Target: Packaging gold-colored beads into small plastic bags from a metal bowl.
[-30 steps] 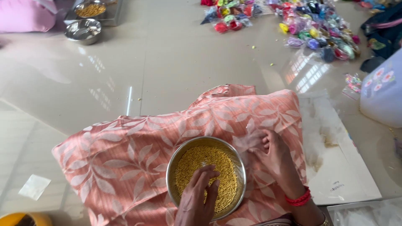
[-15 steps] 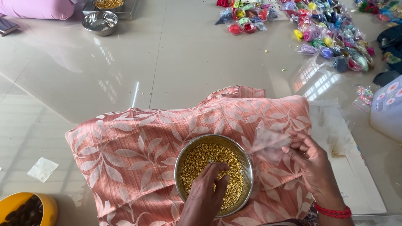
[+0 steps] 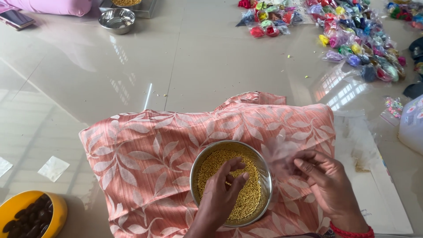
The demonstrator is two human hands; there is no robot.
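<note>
- Pinching with bent fingers, the left hand [image 3: 220,196] dips into the steel bowl [image 3: 231,183], fingertips closing on the small golden beads [image 3: 246,198] that fill it; whether any beads are actually caught between the fingers cannot be told.
- Just right of the bowl, the right hand [image 3: 328,185] holds a small clear plastic pouch [image 3: 280,152] by its edge, thumb and fingers closed on the thin film, its mouth beside the bowl's rim.
- Resting on a peach cushion with a leaf print [image 3: 145,154], the bowl sits near the person, on a glossy tiled floor [image 3: 198,66].
- Done well, this step seems to call for a light, small pinch, since the beads are tiny and would roll off easily; keeping the pouch mouth open and close over the bowl would let strays fall back in.
- Soft as the cushion is, pressing down on one side of the rim could tip the bowl.
- Far right lies a heap of filled colourful packets [image 3: 352,39]; far left stands a second steel bowl [image 3: 116,20].
- At the near left corner sits a yellow bowl of dark pieces [image 3: 31,216].
</note>
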